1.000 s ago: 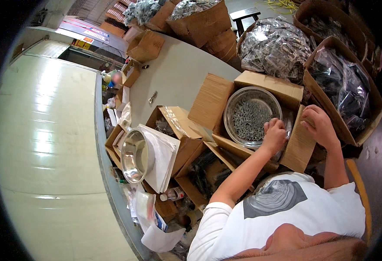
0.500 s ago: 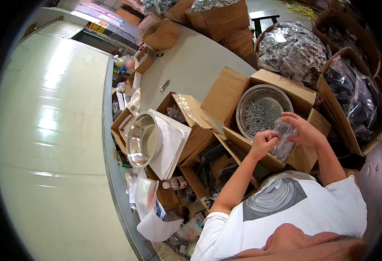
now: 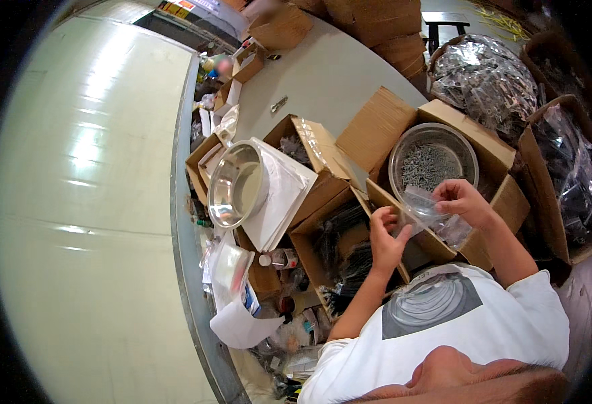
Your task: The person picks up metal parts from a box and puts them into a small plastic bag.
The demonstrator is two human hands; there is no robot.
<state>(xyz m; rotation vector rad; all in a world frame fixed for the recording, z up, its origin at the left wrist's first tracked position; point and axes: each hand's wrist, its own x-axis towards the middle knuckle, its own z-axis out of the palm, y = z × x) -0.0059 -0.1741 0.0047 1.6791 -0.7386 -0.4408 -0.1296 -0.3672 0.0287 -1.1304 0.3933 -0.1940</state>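
A small clear plastic bag hangs at the near rim of a round metal bowl. My right hand pinches the bag by its right side. To its left, my left hand has its thumb apart from its curled fingers, close to the bag's lower left edge; whether the thumb touches it is hard to see. Many small grey screws lie in the bowl. The bowl sits in an open cardboard box. More clear plastic lies in the box's near part, below my right hand.
Left of the box stands another carton with dark, thin pieces inside. An empty metal bowl tilts on a stack of white sheets. Full packets fill a large sack and a box at the right. A bottle lies lower left.
My left hand has moved left off the bag and its fingers have spread from a pinch. My right hand now pinches the bag. The whole view has shifted a little.
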